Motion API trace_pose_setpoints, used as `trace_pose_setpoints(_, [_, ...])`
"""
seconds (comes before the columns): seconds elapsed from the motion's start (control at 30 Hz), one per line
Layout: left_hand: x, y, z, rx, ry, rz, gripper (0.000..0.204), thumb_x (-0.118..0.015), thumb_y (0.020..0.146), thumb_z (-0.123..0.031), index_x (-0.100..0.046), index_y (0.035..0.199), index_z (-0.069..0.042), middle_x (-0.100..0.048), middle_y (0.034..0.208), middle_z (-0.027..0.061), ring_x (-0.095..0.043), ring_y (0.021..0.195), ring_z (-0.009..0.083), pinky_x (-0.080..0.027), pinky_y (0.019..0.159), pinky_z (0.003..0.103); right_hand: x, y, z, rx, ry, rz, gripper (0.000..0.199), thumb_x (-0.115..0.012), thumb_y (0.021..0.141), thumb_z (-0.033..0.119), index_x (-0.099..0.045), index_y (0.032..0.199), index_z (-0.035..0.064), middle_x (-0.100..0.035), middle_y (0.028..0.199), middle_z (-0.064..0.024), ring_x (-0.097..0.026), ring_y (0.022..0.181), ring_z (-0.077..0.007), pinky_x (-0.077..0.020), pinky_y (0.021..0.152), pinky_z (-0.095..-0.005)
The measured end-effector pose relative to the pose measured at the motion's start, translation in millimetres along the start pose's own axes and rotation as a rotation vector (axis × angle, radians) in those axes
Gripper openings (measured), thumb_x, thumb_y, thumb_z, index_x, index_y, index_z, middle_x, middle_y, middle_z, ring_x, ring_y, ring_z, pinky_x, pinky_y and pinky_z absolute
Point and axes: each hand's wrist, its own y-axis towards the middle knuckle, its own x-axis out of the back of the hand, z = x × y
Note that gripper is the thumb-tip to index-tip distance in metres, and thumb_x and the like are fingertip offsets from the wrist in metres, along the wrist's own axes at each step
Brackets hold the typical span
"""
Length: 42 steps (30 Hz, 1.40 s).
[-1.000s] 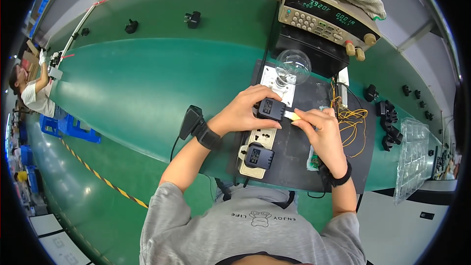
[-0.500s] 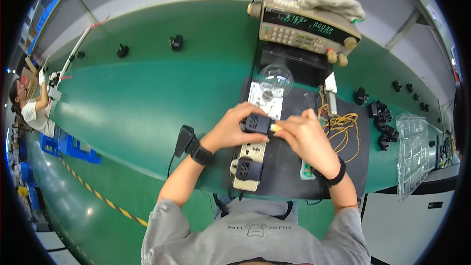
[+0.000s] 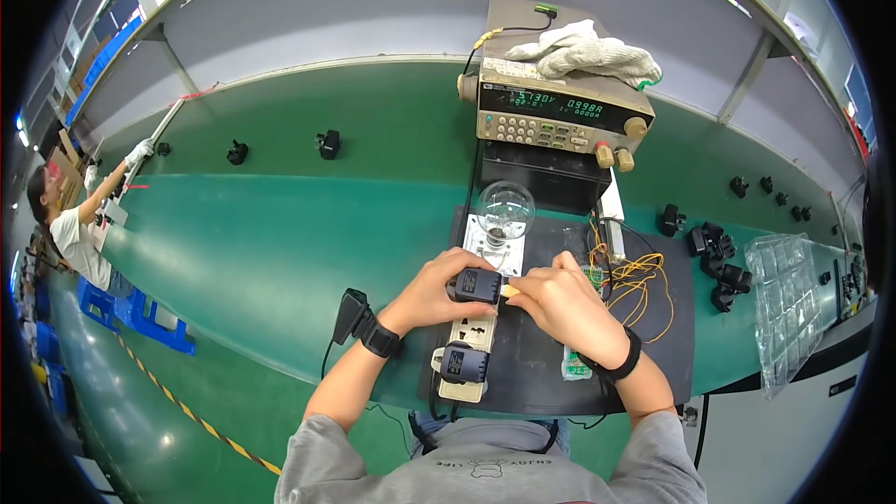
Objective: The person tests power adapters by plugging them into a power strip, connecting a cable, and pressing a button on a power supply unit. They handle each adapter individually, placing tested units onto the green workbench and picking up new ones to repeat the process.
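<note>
My left hand (image 3: 431,293) is closed round a black power adapter (image 3: 478,286), thumb and fingers on its opposite sides. Between the fingertips of my right hand (image 3: 571,310) is a small yellow plug (image 3: 510,289), set against the adapter's right end. Both hands are over a cream power strip (image 3: 476,328). A second black adapter (image 3: 464,363) sits on the strip's near end. Just beyond the hands, a clear glass bulb (image 3: 507,210) stands on a white base plate (image 3: 485,247). My fingers partly hide the plug and its cable.
A bench power supply (image 3: 560,103) with a lit display carries a white glove (image 3: 593,54). Yellow wires (image 3: 644,278) and a green circuit board (image 3: 575,365) lie on the black mat (image 3: 532,378). More adapters (image 3: 714,247) and a clear tray (image 3: 789,303) are right. A co-worker (image 3: 79,233) sits far left.
The view has tilted upward, so the bench appears lower. The supply's display shows different readings. My hands keep their hold on adapter and plug. The co-worker's gloved hand has reached farther out.
</note>
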Motion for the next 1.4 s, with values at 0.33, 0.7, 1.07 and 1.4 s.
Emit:
trace_pose_setpoints(0.33, [0.0,3.6,2.1,-0.026,-0.024,-0.031,0.049,-0.082,0.061,-0.024,-0.06,0.101,-0.006,-0.062,0.097,0.0057,-0.057,0.094,0.0238,-0.045,0.082,0.033,1.2,2.9,-0.3,0.013,-0.023,-0.014,0.015,-0.066,0.077,0.013,-0.066,0.087,0.0022,-0.06,0.07,-0.0081,-0.053,0.064,-0.0236,-0.0341,0.07,-0.0315])
trace_pose_setpoints(0.7, [1.5,-4.2,-2.5,-0.001,-0.013,0.019,0.048,-0.082,0.062,-0.017,-0.061,0.104,-0.004,-0.062,0.103,0.0077,-0.057,0.099,0.0236,-0.044,0.088,0.034,-1.9,-4.9,4.8,-0.004,-0.01,-0.03,0.016,-0.066,0.078,0.015,-0.066,0.089,0.003,-0.061,0.071,-0.0083,-0.052,0.064,-0.0244,-0.0347,0.07,-0.0319])
trace_pose_setpoints(1.07, [10.2,3.8,-0.8,-0.037,-0.014,-0.031,0.047,-0.081,0.063,-0.018,-0.062,0.104,-0.004,-0.063,0.103,0.009,-0.059,0.1,0.0231,-0.045,0.089,0.033,0.2,-57.7,20.8,-0.071,0.073,-0.012,0.018,-0.07,0.073,0.012,-0.067,0.089,0.0029,-0.065,0.075,-0.0059,-0.056,0.063,-0.0198,-0.0344,0.071,-0.0316])
trace_pose_setpoints(1.4, [2.0,-1.5,0.0,-0.004,-0.054,-0.05,0.045,-0.082,0.062,-0.021,-0.064,0.1,-0.005,-0.063,0.098,0.0077,-0.059,0.091,0.0214,-0.047,0.081,0.031,-42.6,-79.2,43.5,-0.063,0.215,-0.257,0.03,-0.071,0.071,0.008,-0.065,0.099,0.0006,-0.06,0.072,-0.0036,-0.052,0.06,-0.0169,-0.0331,0.06,-0.0291])
